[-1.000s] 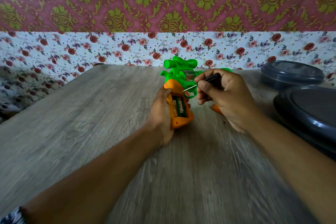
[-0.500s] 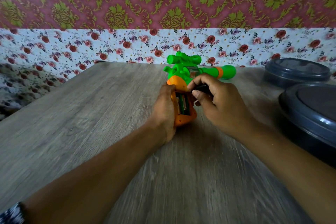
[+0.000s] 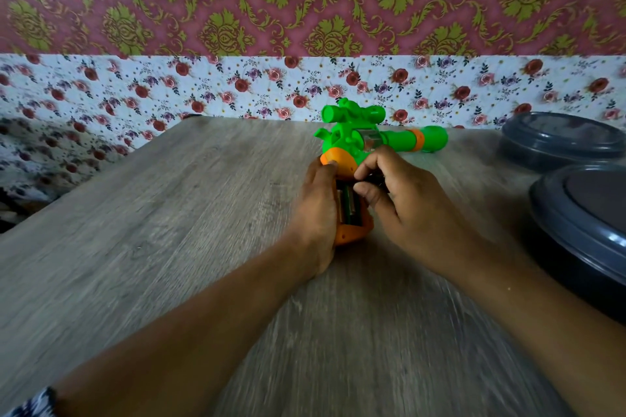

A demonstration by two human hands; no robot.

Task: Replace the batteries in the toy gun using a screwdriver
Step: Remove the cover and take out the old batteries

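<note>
Green and orange plastic, the toy gun lies on its side on the wooden table, out ahead of me near the far edge, its barrel pointing right. My left hand wraps the orange handle from the left side, fingers curled round it with one fingertip up near the top of the grip. The battery compartment in the handle is uncovered and faces up at me; inside it I can see batteries lying lengthwise, green-wrapped with metal ends, though how many there are I cannot tell. My right hand sits just beside the handle on the right, fingers bent and closed around the dark screwdriver, which points in toward the top of the open compartment. Only a little of its black handle shows between my fingers; the tip is hidden.

Off to my right stand two dark grey tubs. The near tub and the far tub both have their lids on, so whatever is in them is out of sight.
</note>
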